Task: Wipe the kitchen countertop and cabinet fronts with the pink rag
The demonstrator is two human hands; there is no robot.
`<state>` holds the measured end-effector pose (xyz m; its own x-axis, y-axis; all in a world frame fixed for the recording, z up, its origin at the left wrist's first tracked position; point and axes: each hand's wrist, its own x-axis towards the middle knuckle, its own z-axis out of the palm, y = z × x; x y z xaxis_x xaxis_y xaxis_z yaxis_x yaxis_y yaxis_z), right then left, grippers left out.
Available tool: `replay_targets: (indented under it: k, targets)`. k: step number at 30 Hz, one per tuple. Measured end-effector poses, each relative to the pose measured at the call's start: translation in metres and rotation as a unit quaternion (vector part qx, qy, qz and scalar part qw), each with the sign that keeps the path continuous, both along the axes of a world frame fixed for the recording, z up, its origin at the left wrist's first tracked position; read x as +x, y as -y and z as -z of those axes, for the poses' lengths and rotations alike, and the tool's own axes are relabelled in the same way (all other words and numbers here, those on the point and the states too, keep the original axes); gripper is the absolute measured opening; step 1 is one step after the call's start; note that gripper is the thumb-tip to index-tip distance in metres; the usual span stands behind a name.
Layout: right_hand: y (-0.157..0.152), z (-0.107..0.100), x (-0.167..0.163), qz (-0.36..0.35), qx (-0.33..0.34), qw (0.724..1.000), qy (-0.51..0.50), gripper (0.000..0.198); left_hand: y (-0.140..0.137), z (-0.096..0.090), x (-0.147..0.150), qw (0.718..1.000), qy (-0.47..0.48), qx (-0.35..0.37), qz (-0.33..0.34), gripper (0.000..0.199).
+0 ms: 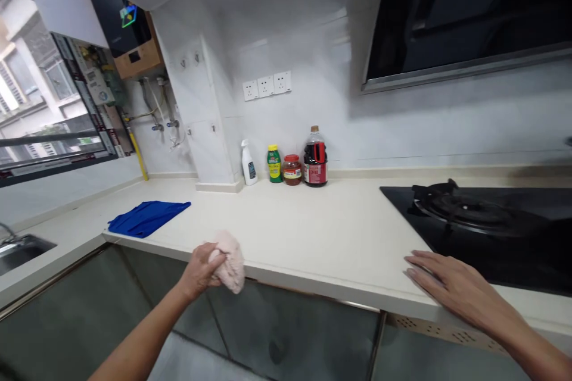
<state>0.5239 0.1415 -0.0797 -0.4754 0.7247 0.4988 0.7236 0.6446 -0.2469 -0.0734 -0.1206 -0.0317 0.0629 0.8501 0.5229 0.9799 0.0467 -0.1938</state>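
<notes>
My left hand [200,269] is closed around a bunched pale pink cleaning cloth [230,262], held at the front edge of the white countertop [313,238]. Part of the cloth hangs down in front of the edge. Whether the cloth touches the counter, I cannot tell. On the right, my right hand [451,283] lies on the counter's front edge with its fingers stretched out and nothing in it. Just beyond those fingers is the black gas stove [411,214]. A blue cloth [147,218] lies spread on the counter to the left.
Along the wall stand a white spray bottle [248,164], a green bottle with a yellow cap [274,164], a red-lidded jar [292,170] and a large dark sauce bottle [315,161]. A range hood [465,18] overhangs the stove. A sink [27,252] is at far left.
</notes>
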Motion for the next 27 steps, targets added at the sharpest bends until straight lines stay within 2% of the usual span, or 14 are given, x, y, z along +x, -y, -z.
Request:
replay_targets:
  k: [3, 6, 9, 11, 15, 20, 23, 27]
  targets:
    - [0.011, -0.013, -0.007, 0.009, -0.021, 1.000, -0.002, 0.064, 0.007, -0.009, -0.026, 1.000, -0.013, 0.021, 0.000, 0.036]
    - [0.017, -0.022, -0.013, 0.008, -0.019, 1.000, -0.022, 0.063, 0.002, -0.006, -0.034, 0.996, -0.052, 0.065, 0.014, 0.037]
    - [0.020, -0.025, -0.017, 0.018, -0.001, 0.999, -0.035, 0.064, -0.007, -0.001, -0.024, 0.992, -0.095, 0.082, 0.025, 0.038]
    - [0.022, -0.025, -0.019, 0.027, 0.012, 0.999, -0.044, 0.065, -0.014, 0.002, -0.005, 0.990, -0.113, 0.079, 0.024, 0.039]
    - [0.024, -0.026, -0.020, 0.025, 0.037, 0.997, -0.064, 0.061, -0.032, 0.004, 0.059, 0.987, -0.136, 0.067, 0.046, 0.046]
    - [0.025, -0.028, -0.019, 0.016, 0.035, 0.997, -0.059, 0.061, -0.063, 0.006, 0.165, 0.988, -0.117, 0.046, 0.085, 0.065]
    - [0.025, -0.029, -0.020, 0.028, 0.031, 0.997, -0.064, 0.061, -0.081, 0.002, 0.230, 0.992, -0.078, -0.004, 0.101, 0.075]
    - [0.026, -0.030, -0.021, 0.025, 0.025, 0.997, -0.064, 0.061, -0.104, -0.011, 0.308, 0.986, -0.036, -0.076, 0.141, 0.079]
